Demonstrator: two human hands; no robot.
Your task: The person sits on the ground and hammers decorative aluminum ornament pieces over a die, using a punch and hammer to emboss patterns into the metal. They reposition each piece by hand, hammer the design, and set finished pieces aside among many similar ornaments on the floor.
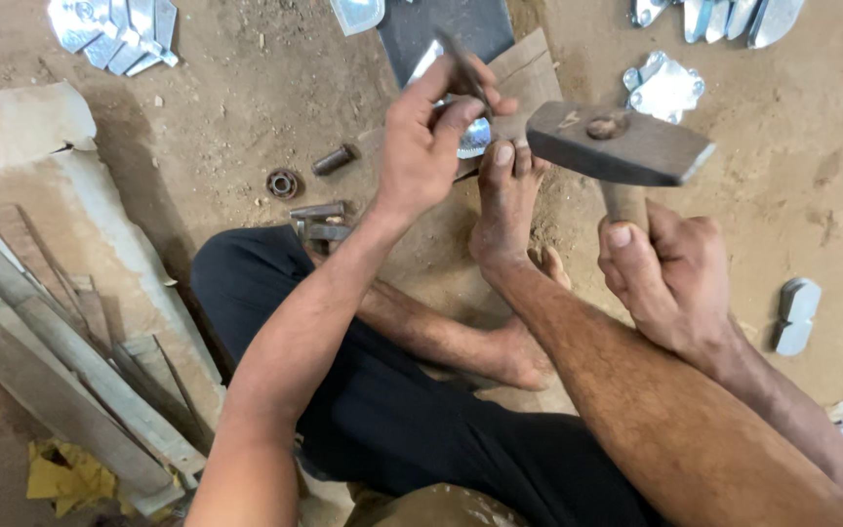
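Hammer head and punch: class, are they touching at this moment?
Apart. The head view shows sandy ground and toes between the hammer head, raised in the right hand, and the thin punch pinched by the left hand.

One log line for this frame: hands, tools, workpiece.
left hand: holds punch | right hand: hammer raised | metal piece: on board, under foot

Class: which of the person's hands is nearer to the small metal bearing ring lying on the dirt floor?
Left. The left hand is just right of the bearing ring; the right hand, gripping the hammer, is much farther right.
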